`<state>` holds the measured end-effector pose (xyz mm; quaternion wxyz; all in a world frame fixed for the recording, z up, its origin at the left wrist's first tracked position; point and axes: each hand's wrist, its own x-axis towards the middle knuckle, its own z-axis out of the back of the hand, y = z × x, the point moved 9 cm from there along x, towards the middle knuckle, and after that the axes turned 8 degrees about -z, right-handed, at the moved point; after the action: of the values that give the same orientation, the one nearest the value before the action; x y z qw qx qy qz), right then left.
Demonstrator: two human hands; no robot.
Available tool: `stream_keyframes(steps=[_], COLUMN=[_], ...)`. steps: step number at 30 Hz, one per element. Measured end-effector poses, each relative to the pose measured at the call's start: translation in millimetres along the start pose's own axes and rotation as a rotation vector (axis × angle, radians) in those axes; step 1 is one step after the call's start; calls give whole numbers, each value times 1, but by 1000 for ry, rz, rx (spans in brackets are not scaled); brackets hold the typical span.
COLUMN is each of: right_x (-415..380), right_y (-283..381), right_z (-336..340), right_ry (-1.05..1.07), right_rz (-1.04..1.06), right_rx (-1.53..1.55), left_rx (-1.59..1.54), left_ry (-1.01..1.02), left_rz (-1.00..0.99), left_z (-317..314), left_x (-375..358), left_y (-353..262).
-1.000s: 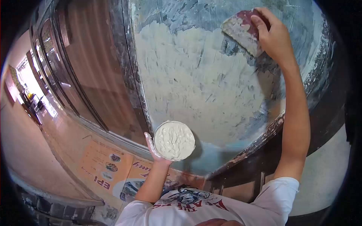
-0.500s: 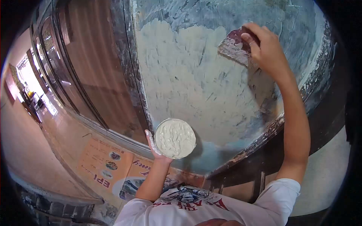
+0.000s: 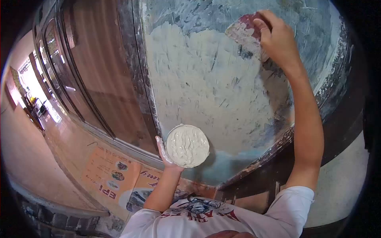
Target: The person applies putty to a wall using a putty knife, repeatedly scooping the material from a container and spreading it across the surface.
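My right hand [image 3: 279, 39] grips a maroon putty spreader [image 3: 247, 34], its wide blade caked with pale putty, up against the wall panel. Thumb and fingers pinch its upper edge. Cream-grey putty [image 3: 214, 85] covers the panel's middle, with dark streaks showing through; its upper part is a mottled blue-grey. Lower down, my left hand [image 3: 167, 155] supports a round tub of putty [image 3: 187, 146], whose ridged, wet surface faces me. The thumb lies along the tub's left side, smeared white, while the other fingers are hidden under it.
Left of the panel stands a brown door with a glazed frame [image 3: 99, 79]. An orange printed banner [image 3: 109, 176] lies on the floor below. A dark ledge with a rough edge [image 3: 274, 152] runs along the lower right. Daylight enters at far left.
My right hand and the spreader have moved a little up and to the left on the panel. The tub in my left hand has shifted slightly right.
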<state>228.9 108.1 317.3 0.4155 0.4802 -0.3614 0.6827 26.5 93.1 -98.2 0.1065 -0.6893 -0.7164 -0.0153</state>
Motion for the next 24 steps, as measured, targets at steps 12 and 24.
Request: stream_keyframes(steps=[12, 24], right_x=[-78, -120], right_y=[83, 72], right_z=[-35, -74], right_ry=[961, 1179], right_rz=[-30, -192], right_rx=[511, 277], left_rx=[-25, -95], left_ry=[95, 213], left_rz=[-76, -153], left_z=[-46, -113], left_x=[6, 13], left_y=[-16, -29])
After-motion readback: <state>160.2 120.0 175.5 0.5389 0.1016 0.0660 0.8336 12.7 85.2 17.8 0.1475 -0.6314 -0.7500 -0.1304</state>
